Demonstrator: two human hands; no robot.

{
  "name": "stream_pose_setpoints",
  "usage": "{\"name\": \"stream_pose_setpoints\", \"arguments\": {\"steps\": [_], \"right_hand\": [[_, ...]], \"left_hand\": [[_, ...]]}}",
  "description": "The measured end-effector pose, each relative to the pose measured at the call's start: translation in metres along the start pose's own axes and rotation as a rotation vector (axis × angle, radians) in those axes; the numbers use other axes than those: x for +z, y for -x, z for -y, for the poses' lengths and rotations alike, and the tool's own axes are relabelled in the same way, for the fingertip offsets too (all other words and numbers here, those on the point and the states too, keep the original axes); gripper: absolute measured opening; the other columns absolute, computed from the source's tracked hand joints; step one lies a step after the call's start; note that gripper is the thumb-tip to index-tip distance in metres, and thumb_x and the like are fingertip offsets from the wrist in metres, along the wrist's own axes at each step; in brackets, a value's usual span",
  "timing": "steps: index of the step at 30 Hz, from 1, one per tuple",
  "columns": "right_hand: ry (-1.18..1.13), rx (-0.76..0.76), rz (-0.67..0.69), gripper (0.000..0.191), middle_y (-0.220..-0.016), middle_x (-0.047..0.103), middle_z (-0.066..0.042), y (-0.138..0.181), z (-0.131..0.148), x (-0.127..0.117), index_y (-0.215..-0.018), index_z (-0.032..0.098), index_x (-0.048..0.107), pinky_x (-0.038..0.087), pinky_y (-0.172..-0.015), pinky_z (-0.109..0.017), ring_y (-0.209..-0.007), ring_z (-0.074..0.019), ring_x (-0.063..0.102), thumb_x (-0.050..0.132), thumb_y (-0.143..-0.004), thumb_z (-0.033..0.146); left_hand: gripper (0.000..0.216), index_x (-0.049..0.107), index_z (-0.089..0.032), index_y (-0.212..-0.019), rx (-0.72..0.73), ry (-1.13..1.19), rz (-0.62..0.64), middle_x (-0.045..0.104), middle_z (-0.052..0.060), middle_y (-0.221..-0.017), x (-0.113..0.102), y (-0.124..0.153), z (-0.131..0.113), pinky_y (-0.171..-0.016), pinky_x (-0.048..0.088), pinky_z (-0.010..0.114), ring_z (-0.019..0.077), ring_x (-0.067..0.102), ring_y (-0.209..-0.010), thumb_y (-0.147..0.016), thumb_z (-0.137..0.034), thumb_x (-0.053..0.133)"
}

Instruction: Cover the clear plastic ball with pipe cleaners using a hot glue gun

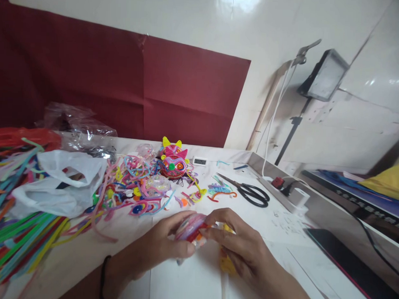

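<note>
My left hand (pixel 165 242) is closed around a small rounded ornament (pixel 192 227) covered in pink, purple and red pipe cleaners. It is tilted and a little blurred. At the ornament's right side, my right hand (pixel 238 240) pinches with thumb and forefinger beside a red-orange patch. A yellow object (pixel 227 261) shows beneath the right hand; whether the other fingers hold it is hidden. Beyond the hands stands a finished-looking animal head (pixel 173 166) of pink pipe cleaners, with a yellow-eared one (pixel 171 144) behind it. Black-handled scissors (pixel 253 195) lie open to the right.
Pipe-cleaner pieces (pixel 145 206) are heaped ahead on the left, near a white plastic bag (pixel 63 197) and long loose pipe cleaners (pixel 29 244). A power strip (pixel 294 201), a dark phone-like slab (pixel 346 263) and a lamp (pixel 328 75) stand rightward. A small digital display (pixel 199 161) sits behind.
</note>
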State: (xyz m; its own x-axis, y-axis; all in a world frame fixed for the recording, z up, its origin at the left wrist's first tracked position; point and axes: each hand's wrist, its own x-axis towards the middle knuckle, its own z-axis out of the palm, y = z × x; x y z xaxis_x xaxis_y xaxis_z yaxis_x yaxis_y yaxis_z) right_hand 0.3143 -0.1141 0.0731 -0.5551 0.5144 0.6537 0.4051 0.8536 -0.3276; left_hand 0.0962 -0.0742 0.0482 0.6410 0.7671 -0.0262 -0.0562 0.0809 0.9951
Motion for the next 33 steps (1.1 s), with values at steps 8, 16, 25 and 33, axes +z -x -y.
{"name": "stream_pose_setpoints", "arguments": {"steps": [8,16,25,33], "right_hand": [[0.260,-0.039,0.085,0.030,-0.088,0.064,-0.011,-0.004,0.009,-0.002,-0.101,0.013,0.066,0.050,-0.064,-0.030,-0.079,-0.0193,0.060,0.037,-0.103,0.021],[0.351,-0.107,0.136,0.035,-0.091,0.069,-0.013,-0.005,0.011,-0.001,-0.106,0.011,0.064,0.052,-0.068,-0.035,-0.083,-0.0219,0.060,0.029,-0.105,0.019],[0.469,-0.196,0.139,0.038,-0.087,0.069,-0.014,-0.006,0.013,0.001,-0.101,0.006,0.065,0.049,-0.063,-0.037,-0.079,-0.0235,0.060,0.028,-0.104,0.014],[0.543,-0.262,0.086,0.035,-0.082,0.070,-0.011,-0.007,0.013,0.005,-0.095,0.007,0.068,0.048,-0.062,-0.036,-0.075,-0.0228,0.060,0.033,-0.101,0.009]], "left_hand": [[0.061,0.057,-0.019,-0.124,-0.044,-0.118,-0.070,0.063,0.003,-0.097,0.005,0.000,-0.004,-0.068,0.042,0.027,0.0205,0.054,-0.086,-0.066,-0.029,0.072],[0.052,0.060,-0.020,-0.119,0.000,-0.169,-0.038,0.061,0.001,-0.094,0.004,-0.002,-0.001,-0.066,0.040,0.025,0.0195,0.053,-0.086,-0.068,-0.023,0.069],[0.050,0.060,-0.020,-0.120,-0.012,-0.211,-0.042,0.061,0.000,-0.092,0.005,0.001,-0.003,-0.065,0.038,0.026,0.0178,0.051,-0.081,-0.071,-0.022,0.066],[0.048,0.060,-0.019,-0.118,-0.012,-0.176,-0.048,0.058,-0.001,-0.090,0.007,0.001,-0.005,-0.067,0.038,0.026,0.0154,0.050,-0.078,-0.070,-0.022,0.067]]}}
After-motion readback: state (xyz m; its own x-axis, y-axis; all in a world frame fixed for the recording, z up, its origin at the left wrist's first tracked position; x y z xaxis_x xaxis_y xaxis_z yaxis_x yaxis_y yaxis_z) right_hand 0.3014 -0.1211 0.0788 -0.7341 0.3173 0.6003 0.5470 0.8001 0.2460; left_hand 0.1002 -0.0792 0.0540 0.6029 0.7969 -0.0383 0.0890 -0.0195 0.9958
